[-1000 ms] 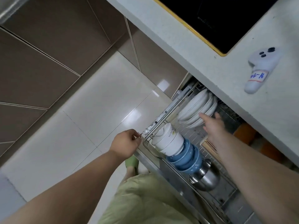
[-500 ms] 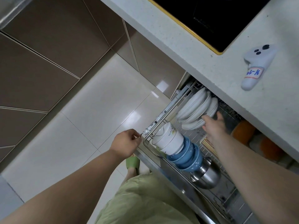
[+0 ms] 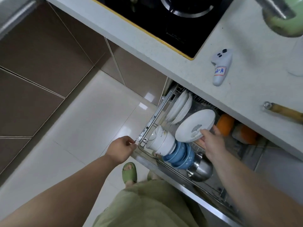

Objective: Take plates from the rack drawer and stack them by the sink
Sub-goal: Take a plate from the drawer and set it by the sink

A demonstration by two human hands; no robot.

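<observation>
Floor [image 3: 91, 122] of pale glossy tile fills the left of the view, with brown cabinet fronts beyond it. Left hand [image 3: 120, 149] is at the front left corner of the drawer [image 3: 148, 128], its fingers [image 3: 131, 143] pinched together on the metal frame there. Green slipper [image 3: 129, 172] shows on the floor below that hand.

Drawer stands pulled out under the desk [image 3: 246, 89]. Inside, at the front left: white bowls [image 3: 161, 140] nested on their side, then blue bowls [image 3: 179, 155], then a steel bowl [image 3: 200, 169], touching in a row. Behind them, racked plates [image 3: 180, 106] stand on edge at the rear left.

Right hand [image 3: 212, 141] holds one plate [image 3: 195, 125] by its near rim, thumb on top, remaining fingers curled under it; the plate is tilted and raised clear of the rack, above the bowls. Orange objects [image 3: 224, 124] lie further right under the desk edge; what they are cannot be told, the view being blurred.

On the desk: black hob [image 3: 164, 18] at the rear, white controller [image 3: 220, 68] to its right, wooden handle [image 3: 285, 111] at the far right edge.
</observation>
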